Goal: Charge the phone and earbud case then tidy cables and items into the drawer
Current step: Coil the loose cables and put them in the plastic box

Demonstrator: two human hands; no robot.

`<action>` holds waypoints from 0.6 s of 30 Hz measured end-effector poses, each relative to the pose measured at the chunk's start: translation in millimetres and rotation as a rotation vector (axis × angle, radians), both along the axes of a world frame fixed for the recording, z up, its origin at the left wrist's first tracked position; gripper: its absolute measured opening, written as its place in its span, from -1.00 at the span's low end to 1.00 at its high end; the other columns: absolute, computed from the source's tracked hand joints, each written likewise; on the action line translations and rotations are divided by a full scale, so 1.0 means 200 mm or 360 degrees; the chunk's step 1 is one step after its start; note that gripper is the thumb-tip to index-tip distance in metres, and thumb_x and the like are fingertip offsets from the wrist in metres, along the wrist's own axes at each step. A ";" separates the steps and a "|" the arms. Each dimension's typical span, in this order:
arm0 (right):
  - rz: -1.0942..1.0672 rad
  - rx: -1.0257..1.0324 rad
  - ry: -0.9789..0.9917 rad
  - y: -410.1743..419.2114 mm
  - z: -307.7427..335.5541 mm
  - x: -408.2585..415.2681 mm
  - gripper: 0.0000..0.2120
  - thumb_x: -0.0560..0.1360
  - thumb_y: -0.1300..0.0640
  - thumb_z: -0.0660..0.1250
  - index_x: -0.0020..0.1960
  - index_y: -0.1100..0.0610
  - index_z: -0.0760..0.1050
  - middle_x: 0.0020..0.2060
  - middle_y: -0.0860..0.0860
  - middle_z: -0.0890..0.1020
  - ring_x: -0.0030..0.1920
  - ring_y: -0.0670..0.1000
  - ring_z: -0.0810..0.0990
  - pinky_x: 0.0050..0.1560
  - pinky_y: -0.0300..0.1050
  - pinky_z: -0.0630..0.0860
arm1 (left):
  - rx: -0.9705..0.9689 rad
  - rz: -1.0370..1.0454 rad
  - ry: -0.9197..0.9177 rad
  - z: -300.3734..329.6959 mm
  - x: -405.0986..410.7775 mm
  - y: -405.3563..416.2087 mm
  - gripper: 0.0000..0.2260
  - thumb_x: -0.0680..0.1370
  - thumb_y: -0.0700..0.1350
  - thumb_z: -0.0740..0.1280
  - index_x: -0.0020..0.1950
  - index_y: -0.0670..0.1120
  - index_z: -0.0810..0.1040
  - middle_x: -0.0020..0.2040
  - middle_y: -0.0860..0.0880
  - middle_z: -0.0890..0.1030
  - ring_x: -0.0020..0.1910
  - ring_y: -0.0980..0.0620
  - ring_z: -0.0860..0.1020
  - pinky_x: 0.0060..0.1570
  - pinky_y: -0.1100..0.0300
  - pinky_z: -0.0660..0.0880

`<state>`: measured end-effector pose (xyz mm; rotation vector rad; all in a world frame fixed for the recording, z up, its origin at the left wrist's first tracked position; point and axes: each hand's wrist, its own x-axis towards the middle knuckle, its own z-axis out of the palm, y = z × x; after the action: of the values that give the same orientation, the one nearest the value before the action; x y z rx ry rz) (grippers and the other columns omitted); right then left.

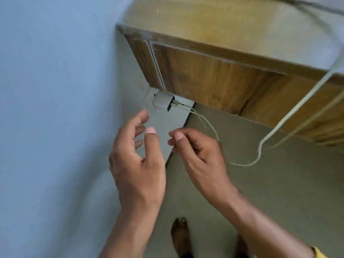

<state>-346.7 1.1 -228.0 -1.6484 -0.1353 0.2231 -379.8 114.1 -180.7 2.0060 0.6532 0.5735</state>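
A white charger block (162, 102) is plugged into a wall socket (149, 95) just below the corner of a wooden table. Two thin white cables (202, 118) run out of its dark end. One of them passes behind my right hand (197, 151), whose fingers are loosely curled; whether they pinch the cable is hidden. My left hand (137, 157) hovers just below the charger with relaxed fingers, touching nothing. A thicker white cable (290, 112) hangs from the table top and loops down toward the floor. No phone or earbud case is in view.
The wooden table (232, 79) fills the upper right, its front panel facing me. A pale blue wall (52, 108) takes up the left. Below lies a grey floor (279, 183), with my bare feet (181, 237) at the bottom.
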 end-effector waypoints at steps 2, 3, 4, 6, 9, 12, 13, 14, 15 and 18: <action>-0.0015 -0.0017 -0.0129 -0.08 0.21 -0.05 -0.70 0.70 -0.12 0.21 0.13 -0.01 0.66 -0.14 -0.07 0.73 -0.15 0.09 0.72 -0.11 0.27 0.63 | -0.0178 0.0042 -0.0046 0.18 -0.03 -0.10 -0.63 0.59 -0.03 0.27 0.38 0.08 0.62 0.25 0.19 0.69 0.20 0.25 0.64 0.16 0.33 0.54; -0.0005 -0.0054 -0.0201 -0.12 0.30 -0.07 -0.69 0.71 -0.13 0.20 0.13 -0.02 0.66 -0.17 -0.05 0.72 -0.17 0.05 0.72 -0.14 0.24 0.62 | -0.0246 0.0052 -0.0068 0.27 -0.04 -0.15 -0.63 0.58 -0.02 0.27 0.38 0.09 0.61 0.26 0.20 0.68 0.20 0.26 0.65 0.14 0.34 0.53; 0.0004 -0.0080 -0.0256 -0.17 0.40 -0.08 -0.70 0.71 -0.14 0.20 0.12 -0.04 0.65 -0.21 -0.01 0.71 -0.20 0.03 0.71 -0.18 0.20 0.61 | -0.0303 0.0059 -0.0087 0.36 -0.05 -0.21 -0.62 0.57 -0.01 0.27 0.38 0.10 0.60 0.26 0.22 0.68 0.20 0.25 0.66 0.15 0.29 0.53; -0.0009 -0.0116 -0.0318 -0.26 0.58 -0.08 -0.72 0.71 -0.16 0.21 0.09 -0.07 0.64 -0.25 0.00 0.69 -0.24 0.01 0.69 -0.23 0.14 0.59 | -0.0429 0.0084 -0.0111 0.52 -0.06 -0.33 -0.63 0.55 -0.01 0.28 0.34 0.14 0.61 0.23 0.24 0.69 0.18 0.21 0.68 0.17 0.12 0.56; -0.0026 -0.0135 -0.0351 -0.42 0.86 -0.01 -0.71 0.67 -0.22 0.20 0.08 -0.11 0.64 -0.24 -0.06 0.70 -0.22 0.00 0.70 -0.21 0.15 0.60 | -0.0570 0.0133 -0.0124 0.74 -0.05 -0.50 -0.68 0.50 -0.01 0.31 0.22 0.15 0.68 0.14 0.20 0.74 0.13 0.13 0.72 0.22 -0.08 0.61; -0.0046 -0.0072 -0.0259 -0.59 1.12 0.09 -0.71 0.63 -0.27 0.19 0.07 -0.17 0.62 -0.22 -0.05 0.71 -0.21 0.01 0.70 -0.14 0.22 0.61 | -0.0660 0.0125 -0.0135 0.94 0.01 -0.66 -0.68 0.48 0.00 0.31 0.18 0.09 0.71 0.06 0.15 0.77 0.08 0.10 0.73 0.23 -0.15 0.62; -0.0060 -0.0069 -0.0230 -0.64 1.19 0.13 -0.74 0.65 -0.23 0.20 0.05 -0.17 0.62 -0.22 -0.04 0.71 -0.21 0.01 0.69 -0.12 0.25 0.61 | -0.0704 0.0109 -0.0140 1.00 0.04 -0.71 -0.68 0.48 0.00 0.31 0.17 0.07 0.71 0.04 0.14 0.77 0.06 0.10 0.73 0.22 -0.15 0.62; -0.0077 -0.0084 -0.0196 -0.69 1.24 0.17 -0.78 0.68 -0.17 0.22 0.02 -0.16 0.61 -0.22 -0.01 0.71 -0.21 0.04 0.68 -0.11 0.28 0.60 | -0.0749 0.0087 -0.0134 1.04 0.08 -0.74 -0.70 0.49 0.00 0.31 0.16 0.07 0.71 0.03 0.13 0.77 0.04 0.11 0.73 0.21 -0.15 0.63; -0.0087 -0.0105 -0.0165 -0.73 1.29 0.21 -0.80 0.68 -0.13 0.24 0.00 -0.15 0.61 -0.21 0.03 0.70 -0.21 0.08 0.67 -0.10 0.29 0.60 | -0.0786 0.0058 -0.0130 1.07 0.12 -0.77 -0.75 0.53 -0.02 0.34 0.15 0.07 0.71 0.03 0.12 0.78 0.03 0.11 0.73 0.20 -0.14 0.63; -0.0106 -0.0164 -0.0066 -0.82 1.40 0.34 -0.74 0.67 -0.10 0.26 -0.08 -0.02 0.62 -0.20 0.08 0.69 -0.15 0.15 0.65 -0.06 0.27 0.58 | -0.0810 -0.0004 -0.0087 1.15 0.25 -0.83 -0.80 0.71 -0.17 0.31 0.15 0.07 0.70 0.06 0.07 0.77 0.04 0.09 0.73 0.19 -0.06 0.64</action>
<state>-278.8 -162.2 52.1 -1.7577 -0.1016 0.1473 -329.3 -51.4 50.1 1.5102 0.6839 0.4080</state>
